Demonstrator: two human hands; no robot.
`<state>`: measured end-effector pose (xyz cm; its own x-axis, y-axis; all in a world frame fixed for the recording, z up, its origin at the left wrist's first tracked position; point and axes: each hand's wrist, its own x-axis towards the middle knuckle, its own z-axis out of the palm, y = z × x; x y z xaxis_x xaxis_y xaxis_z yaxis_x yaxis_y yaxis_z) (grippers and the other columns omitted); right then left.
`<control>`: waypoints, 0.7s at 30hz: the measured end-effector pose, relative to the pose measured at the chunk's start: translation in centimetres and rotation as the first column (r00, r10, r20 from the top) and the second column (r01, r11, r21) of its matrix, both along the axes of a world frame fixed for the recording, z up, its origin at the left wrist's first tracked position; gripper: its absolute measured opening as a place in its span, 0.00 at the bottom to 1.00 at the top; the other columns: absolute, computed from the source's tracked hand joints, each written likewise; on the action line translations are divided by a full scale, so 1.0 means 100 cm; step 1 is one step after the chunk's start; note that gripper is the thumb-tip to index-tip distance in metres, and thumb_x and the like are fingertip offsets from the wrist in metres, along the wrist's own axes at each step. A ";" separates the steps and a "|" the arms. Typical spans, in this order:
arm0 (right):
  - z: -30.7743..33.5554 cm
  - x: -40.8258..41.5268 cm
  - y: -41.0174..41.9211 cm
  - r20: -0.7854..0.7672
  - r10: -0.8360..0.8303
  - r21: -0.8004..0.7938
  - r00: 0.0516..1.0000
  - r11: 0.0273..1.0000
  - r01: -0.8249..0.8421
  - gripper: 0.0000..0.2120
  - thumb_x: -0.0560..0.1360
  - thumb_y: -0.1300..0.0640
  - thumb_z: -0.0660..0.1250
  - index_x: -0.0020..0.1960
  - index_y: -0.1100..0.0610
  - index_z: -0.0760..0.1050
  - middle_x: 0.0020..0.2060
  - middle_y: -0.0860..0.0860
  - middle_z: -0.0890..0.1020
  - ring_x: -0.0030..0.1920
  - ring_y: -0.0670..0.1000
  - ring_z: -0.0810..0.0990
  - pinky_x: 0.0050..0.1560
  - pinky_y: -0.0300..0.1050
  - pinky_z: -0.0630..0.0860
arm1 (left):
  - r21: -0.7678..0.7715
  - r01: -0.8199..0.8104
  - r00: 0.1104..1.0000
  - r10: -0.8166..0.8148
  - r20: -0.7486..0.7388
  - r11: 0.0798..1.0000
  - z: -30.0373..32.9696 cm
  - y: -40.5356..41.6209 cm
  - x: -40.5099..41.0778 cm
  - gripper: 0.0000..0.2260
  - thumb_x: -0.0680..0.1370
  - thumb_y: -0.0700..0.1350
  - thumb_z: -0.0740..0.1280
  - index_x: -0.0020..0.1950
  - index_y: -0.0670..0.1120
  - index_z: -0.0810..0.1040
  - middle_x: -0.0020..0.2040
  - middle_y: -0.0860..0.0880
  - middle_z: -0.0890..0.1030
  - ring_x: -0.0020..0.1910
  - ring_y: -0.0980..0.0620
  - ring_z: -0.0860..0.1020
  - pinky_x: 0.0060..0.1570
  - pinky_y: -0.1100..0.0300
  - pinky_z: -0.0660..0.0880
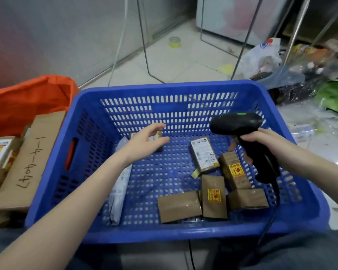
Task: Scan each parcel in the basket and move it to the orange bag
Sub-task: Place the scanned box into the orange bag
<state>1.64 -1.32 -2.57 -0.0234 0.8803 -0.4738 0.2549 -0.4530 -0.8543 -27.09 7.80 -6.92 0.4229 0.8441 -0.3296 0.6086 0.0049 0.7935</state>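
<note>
My left hand (144,141) fingers spread, reaching over small parcel (156,135) at blue basket (82,152) back. My right hand (261,141) grips black scanner (240,123). Five brown parcels (213,184) on basket floor; orange bag (27,100) left.

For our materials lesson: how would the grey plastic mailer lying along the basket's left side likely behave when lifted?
The grey mailer looks soft and wrinkled, so it would probably sag when lifted at one end. It lies flat, unlikely to roll. Its glossy film may be slippery.

"L404-4-1" on cardboard box (30,164)
</note>
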 end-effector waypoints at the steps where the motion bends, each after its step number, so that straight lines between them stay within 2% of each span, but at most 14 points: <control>1: -0.007 0.002 0.001 -0.002 0.001 -0.024 1.000 1.000 -0.001 0.16 0.73 0.46 0.64 0.49 0.57 0.81 0.37 0.59 0.79 0.32 0.52 0.77 0.40 0.50 0.73 | -0.016 0.005 1.000 -0.005 -0.008 1.000 -0.009 0.002 0.002 0.22 0.80 0.51 0.64 0.73 0.51 0.66 0.72 0.55 0.68 0.72 0.57 0.64 0.65 0.62 0.63; 3: -0.024 0.004 0.004 -0.021 0.017 -0.059 1.000 0.998 -0.018 0.17 0.74 0.46 0.63 0.51 0.58 0.80 0.40 0.66 0.77 0.33 0.54 0.76 0.39 0.50 0.73 | -0.035 0.023 0.999 -0.024 -0.034 0.999 -0.026 0.005 0.007 0.22 0.80 0.51 0.64 0.74 0.51 0.65 0.73 0.55 0.67 0.72 0.57 0.64 0.63 0.64 0.63; 4: -0.032 0.005 0.007 -0.023 0.027 -0.073 0.999 0.997 -0.028 0.17 0.76 0.47 0.61 0.50 0.60 0.80 0.37 0.66 0.76 0.32 0.55 0.74 0.38 0.49 0.72 | -0.045 0.030 0.998 -0.032 -0.047 0.999 -0.034 0.008 0.010 0.23 0.80 0.51 0.64 0.74 0.51 0.65 0.73 0.55 0.66 0.72 0.57 0.64 0.63 0.64 0.63; 6: -0.046 0.006 0.012 -0.031 0.043 -0.114 0.999 0.992 -0.046 0.18 0.80 0.50 0.57 0.48 0.63 0.79 0.29 0.60 0.75 0.30 0.54 0.72 0.35 0.47 0.69 | -0.070 0.045 0.996 -0.050 -0.070 0.997 -0.050 0.014 0.014 0.23 0.80 0.51 0.64 0.74 0.51 0.64 0.74 0.54 0.65 0.73 0.56 0.64 0.64 0.63 0.63; 7: -0.053 0.005 0.015 -0.044 0.031 -0.138 0.999 0.990 -0.036 0.18 0.80 0.50 0.57 0.49 0.64 0.78 0.28 0.57 0.76 0.29 0.53 0.71 0.34 0.47 0.69 | -0.087 0.058 0.994 -0.066 -0.086 0.994 -0.059 0.016 0.017 0.23 0.80 0.51 0.64 0.74 0.51 0.64 0.74 0.54 0.65 0.72 0.55 0.64 0.64 0.63 0.63; 10: -0.077 0.004 0.023 -0.081 0.029 -0.207 0.996 0.977 -0.045 0.20 0.79 0.48 0.58 0.53 0.66 0.75 0.34 0.59 0.78 0.27 0.52 0.71 0.31 0.46 0.69 | -0.143 0.152 0.970 -0.175 -0.170 0.978 -0.089 0.016 0.020 0.26 0.79 0.52 0.65 0.75 0.50 0.63 0.74 0.52 0.66 0.72 0.53 0.65 0.65 0.62 0.63; 13: -0.101 -0.002 0.026 -0.066 0.035 -0.259 0.997 0.965 -0.051 0.18 0.80 0.50 0.57 0.55 0.65 0.74 0.33 0.54 0.81 0.25 0.50 0.72 0.28 0.44 0.71 | -0.291 0.301 0.889 -0.378 -0.259 0.908 -0.121 0.004 0.020 0.30 0.78 0.53 0.66 0.77 0.48 0.59 0.76 0.51 0.62 0.73 0.53 0.63 0.66 0.61 0.62; 15: -0.116 -0.006 0.025 -0.057 0.061 -0.291 0.996 0.954 -0.075 0.17 0.80 0.51 0.57 0.51 0.65 0.75 0.28 0.51 0.80 0.25 0.50 0.72 0.29 0.43 0.71 | -0.380 0.388 0.813 -0.506 -0.289 0.840 -0.143 -0.007 0.021 0.32 0.78 0.53 0.66 0.78 0.48 0.56 0.77 0.50 0.60 0.74 0.51 0.62 0.68 0.58 0.62; 17: -0.130 -0.011 0.023 -0.045 0.097 -0.331 0.994 0.937 -0.107 0.19 0.79 0.50 0.58 0.47 0.65 0.77 0.24 0.50 0.76 0.25 0.51 0.72 0.32 0.45 0.70 | -0.445 0.437 0.751 -0.589 -0.297 0.782 -0.165 -0.019 0.023 0.33 0.79 0.52 0.66 0.78 0.48 0.53 0.78 0.49 0.58 0.74 0.49 0.61 0.70 0.56 0.63; 21: -0.153 -0.018 0.022 -0.017 0.100 -0.388 0.995 0.916 -0.099 0.15 0.80 0.52 0.58 0.46 0.63 0.76 0.21 0.48 0.77 0.22 0.48 0.72 0.28 0.42 0.70 | -0.496 0.504 0.645 -0.690 -0.328 0.707 -0.205 -0.037 0.029 0.38 0.78 0.56 0.66 0.79 0.49 0.47 0.78 0.47 0.56 0.75 0.46 0.61 0.69 0.50 0.65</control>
<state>-0.18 0.88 -17.85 -0.0996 0.6205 -0.7778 0.3180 -0.7209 -0.6158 -24.21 4.09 -27.45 0.5089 0.2539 -0.8225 0.8507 -0.2939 0.4357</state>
